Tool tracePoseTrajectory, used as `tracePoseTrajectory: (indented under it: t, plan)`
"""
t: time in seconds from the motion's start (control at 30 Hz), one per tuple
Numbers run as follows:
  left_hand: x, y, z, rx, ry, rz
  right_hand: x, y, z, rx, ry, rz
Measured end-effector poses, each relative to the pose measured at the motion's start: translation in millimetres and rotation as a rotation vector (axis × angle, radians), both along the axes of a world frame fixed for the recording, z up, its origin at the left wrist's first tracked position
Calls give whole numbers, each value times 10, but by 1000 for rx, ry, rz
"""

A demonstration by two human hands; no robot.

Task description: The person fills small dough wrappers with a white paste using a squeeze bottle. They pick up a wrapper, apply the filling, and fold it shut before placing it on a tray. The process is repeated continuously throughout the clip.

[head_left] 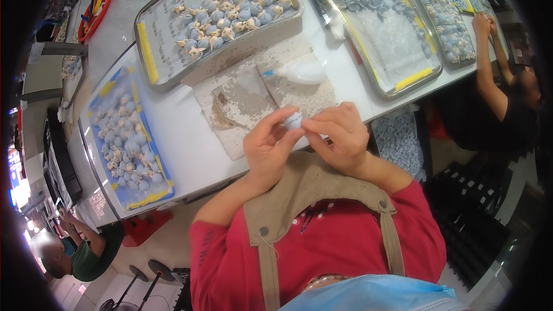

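A small pale blue moulded piece sits between my two hands, above the near edge of the white table. My left hand grips it with thumb and fingers. My right hand is closed in a pinch at the piece's right side; the fingers cover much of it, and its exact shape is hard to make out. Just beyond the hands lies a stained, speckled board with worn patches. On it rests a white squeeze bottle on its side, its thin blue tip pointing left.
A raised metal tray of small blue-and-cream figures stands ahead. A blue tray of similar pieces is at left. Another metal tray holds curved blue parts at right. A bag of pale pieces hangs below. Co-workers sit on both sides.
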State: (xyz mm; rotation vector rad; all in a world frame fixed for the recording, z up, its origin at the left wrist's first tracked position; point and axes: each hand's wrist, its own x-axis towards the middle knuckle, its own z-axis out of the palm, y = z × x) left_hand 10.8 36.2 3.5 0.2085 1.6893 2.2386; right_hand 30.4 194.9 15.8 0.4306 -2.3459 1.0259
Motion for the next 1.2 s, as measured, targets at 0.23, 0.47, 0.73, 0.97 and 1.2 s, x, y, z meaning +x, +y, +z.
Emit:
tracePoseTrajectory:
  t: [0.23, 0.47, 0.73, 0.97, 1.2]
  plan:
    - [-53, -72, -21, -11, -11, -56, -144, 58, -39, -11, 4, 115]
    - [-45, -134, -38, -52, 35, -54, -227, 114, -129, -9, -31, 225]
    - [-67, -137, 92, 116, 24, -183, -259, 146, -25, -708, -728, 515]
    - [-77, -183, 82, -20, 262, -248, -233, 198, 72, -599, -729, 583]
    - [-99, -222, 84, -36, 344, -256, -266, 186, 249, -601, -868, 583]
